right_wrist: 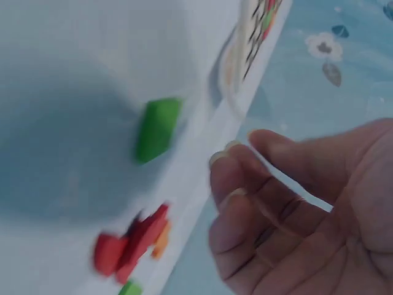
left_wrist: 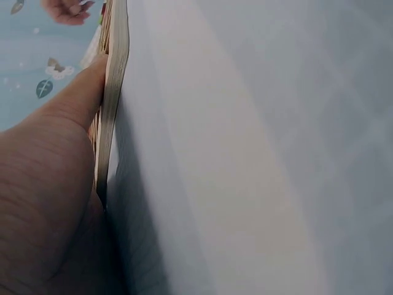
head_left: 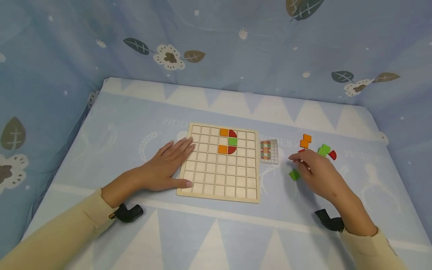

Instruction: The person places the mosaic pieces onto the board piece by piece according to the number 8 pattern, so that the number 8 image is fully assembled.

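A wooden grid board (head_left: 210, 170) lies on the table. In its upper cells sit orange squares (head_left: 222, 149), red quarter circles (head_left: 231, 150) and a green square (head_left: 232, 141). My left hand (head_left: 168, 165) rests with spread fingers across the board's left edge. To the right of the board, my right hand (head_left: 318, 174) hovers over loose pieces, its fingers loosely curved. The right wrist view shows nothing between thumb and fingers. Nearest to it are a green piece (head_left: 294, 174) and, partly hidden behind the hand, red pieces (right_wrist: 138, 246).
A pattern card (head_left: 273, 152) with a small grid lies against the board's right side. Farther right are loose orange pieces (head_left: 305, 141), green pieces (head_left: 324, 150) and a red quarter circle (head_left: 332, 155). Patterned fabric (head_left: 236, 56) hangs behind the table.
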Tool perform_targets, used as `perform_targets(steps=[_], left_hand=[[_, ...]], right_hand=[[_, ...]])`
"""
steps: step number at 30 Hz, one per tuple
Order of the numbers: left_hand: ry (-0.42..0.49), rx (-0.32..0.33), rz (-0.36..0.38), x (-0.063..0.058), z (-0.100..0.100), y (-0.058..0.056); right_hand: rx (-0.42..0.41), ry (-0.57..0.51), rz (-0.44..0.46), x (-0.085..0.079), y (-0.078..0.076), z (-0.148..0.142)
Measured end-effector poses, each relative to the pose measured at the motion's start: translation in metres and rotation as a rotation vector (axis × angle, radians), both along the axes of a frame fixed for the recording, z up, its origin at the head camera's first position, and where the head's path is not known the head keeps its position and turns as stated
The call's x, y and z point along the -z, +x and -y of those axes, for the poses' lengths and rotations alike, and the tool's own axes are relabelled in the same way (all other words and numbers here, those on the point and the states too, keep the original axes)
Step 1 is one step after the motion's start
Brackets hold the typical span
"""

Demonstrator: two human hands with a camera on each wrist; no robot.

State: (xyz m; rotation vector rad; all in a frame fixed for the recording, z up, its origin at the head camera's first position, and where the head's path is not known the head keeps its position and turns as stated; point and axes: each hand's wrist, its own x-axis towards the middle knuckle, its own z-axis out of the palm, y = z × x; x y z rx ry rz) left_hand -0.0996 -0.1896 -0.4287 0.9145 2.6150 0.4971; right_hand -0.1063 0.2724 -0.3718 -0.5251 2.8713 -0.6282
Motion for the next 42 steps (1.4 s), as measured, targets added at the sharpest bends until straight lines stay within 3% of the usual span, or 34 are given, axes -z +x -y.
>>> perform_targets(steps=[12, 18, 27, 37, 42], left_hand=[[-0.016, -0.005, 0.002, -0.001, -0.001, 0.0], [-0.013, -0.006, -0.002, 0.0, -0.001, 0.001], [-0.013, 0.004, -0.012, 0.002, 0.001, 0.0], [-0.022, -0.001, -0.003, 0.001, -0.001, 0.0], [0.02, 0.0, -0.012, 0.002, 0.0, 0.0]], right_hand=[[0.053, 0.079, 0.075, 0.02, 0.016, -0.019], [0.14, 0.036, 0.079, 0.021, 0.009, -0.024], [0.254, 0.084, 0.112, 0.026, -0.008, -0.032], [0.275, 0.044, 0.024, 0.032, -0.01, -0.036], [0.287, 0.068, 0.034, 0.032, -0.012, -0.039]])
